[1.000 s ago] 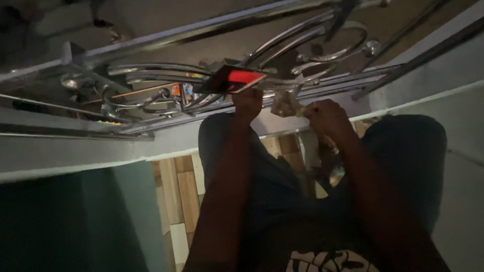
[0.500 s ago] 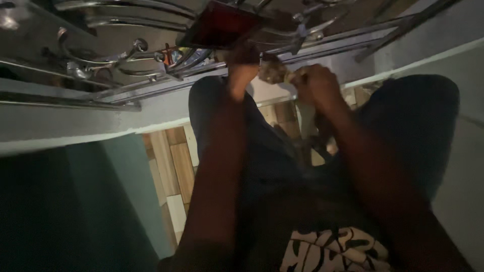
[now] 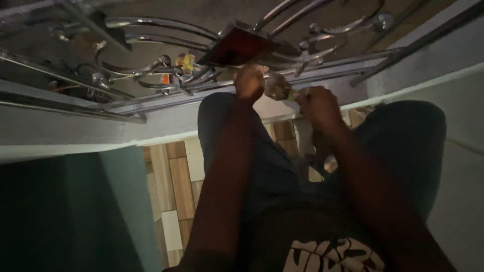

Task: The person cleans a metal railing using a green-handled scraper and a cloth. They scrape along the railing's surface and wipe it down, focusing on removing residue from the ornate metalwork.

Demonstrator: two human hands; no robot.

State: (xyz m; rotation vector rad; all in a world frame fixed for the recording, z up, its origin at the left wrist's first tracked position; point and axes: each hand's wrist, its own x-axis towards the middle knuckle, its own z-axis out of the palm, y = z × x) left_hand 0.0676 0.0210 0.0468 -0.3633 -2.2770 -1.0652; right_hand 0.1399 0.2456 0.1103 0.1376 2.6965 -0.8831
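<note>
Hands meet at upper centre: left hand [image 3: 249, 82] fisted against the steel railing [image 3: 151, 70], right hand [image 3: 316, 103] pinching a crumpled cloth [image 3: 278, 86].

Dim frame throughout — lower half near black from 5 to 8 o'clock. Faint glints on the chrome railing [image 3: 151, 30] at 11 o'clock. Hands [image 3: 249, 83] soft, motion-blurred; grain heavy — edges smeared.

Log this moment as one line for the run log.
left hand: on metal railing | right hand: holding crumpled cloth | cloth against railing | floor tiles below
</note>
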